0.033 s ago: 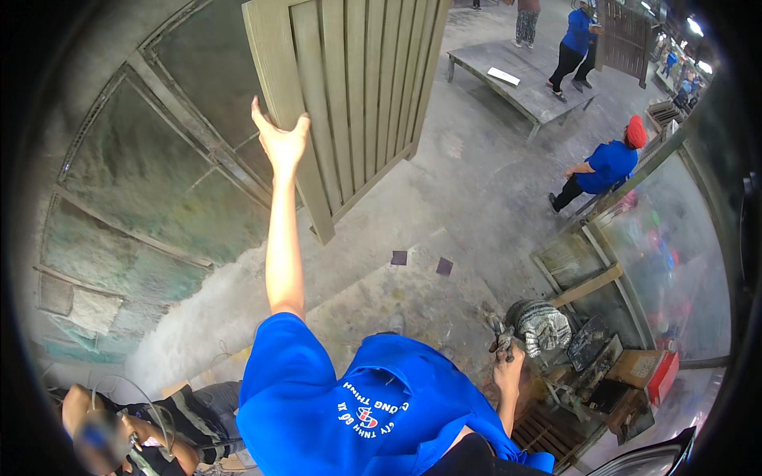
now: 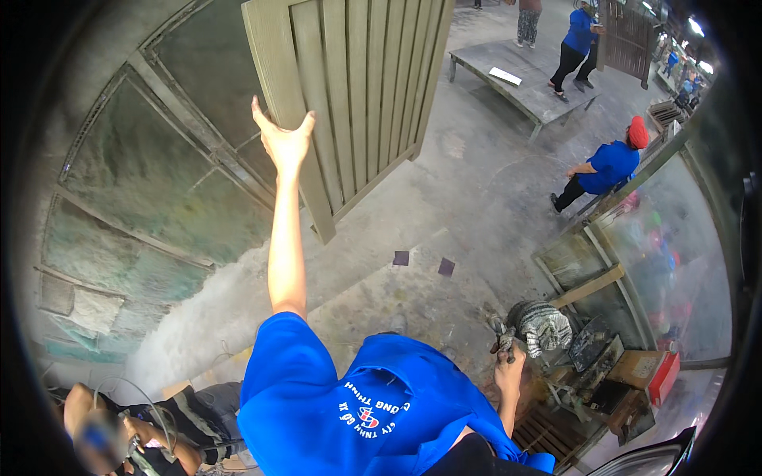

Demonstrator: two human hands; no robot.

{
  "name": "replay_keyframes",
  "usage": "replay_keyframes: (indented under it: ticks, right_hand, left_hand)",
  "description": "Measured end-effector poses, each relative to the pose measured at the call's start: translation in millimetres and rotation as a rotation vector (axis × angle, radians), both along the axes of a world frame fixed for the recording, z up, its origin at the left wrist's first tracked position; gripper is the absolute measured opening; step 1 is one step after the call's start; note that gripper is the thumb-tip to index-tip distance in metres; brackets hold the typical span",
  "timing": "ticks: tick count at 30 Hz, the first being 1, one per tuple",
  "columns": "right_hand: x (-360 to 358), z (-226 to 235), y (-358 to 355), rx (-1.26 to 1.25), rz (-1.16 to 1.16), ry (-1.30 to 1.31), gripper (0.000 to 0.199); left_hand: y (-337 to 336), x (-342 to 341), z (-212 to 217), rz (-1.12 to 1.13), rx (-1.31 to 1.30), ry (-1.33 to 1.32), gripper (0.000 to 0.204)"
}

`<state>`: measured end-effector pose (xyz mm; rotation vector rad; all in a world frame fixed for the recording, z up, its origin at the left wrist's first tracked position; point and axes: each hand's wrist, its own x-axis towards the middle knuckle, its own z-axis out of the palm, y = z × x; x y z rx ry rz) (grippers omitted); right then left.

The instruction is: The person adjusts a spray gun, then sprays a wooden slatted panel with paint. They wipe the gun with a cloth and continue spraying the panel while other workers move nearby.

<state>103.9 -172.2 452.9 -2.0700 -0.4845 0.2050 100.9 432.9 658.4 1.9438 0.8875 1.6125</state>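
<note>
Fingers of the left hand (image 2: 284, 141) spread wide and press flat on the edge of the green slatted panel (image 2: 353, 87), so it stays up. Its long side runs up and down, leaning a little, standing on the dusty floor (image 2: 476, 198). Low down, the right hand (image 2: 508, 366) curls tight around a spray gun (image 2: 502, 339).

Dusty concrete floor (image 2: 476, 198) with two small dark squares (image 2: 401, 258), slatted panel (image 2: 357, 95) upright.

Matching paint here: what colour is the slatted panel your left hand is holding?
Olive-grey slatted panel, with the left hand on its edge; head view.
</note>
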Motion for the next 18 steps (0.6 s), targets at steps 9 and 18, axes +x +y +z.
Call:
replay_keyframes:
  ticks: [9,18]
  right_hand:
    - [1,-14,65,-0.038,0.029,0.038,0.099]
    - [4,-48,99,-0.271,0.009,0.111,0.094]
  left_hand:
    - [66,12,-7,0.156,0.07,-0.013,0.127]
    - [117,17,-18,0.07,0.124,-0.08,0.125]
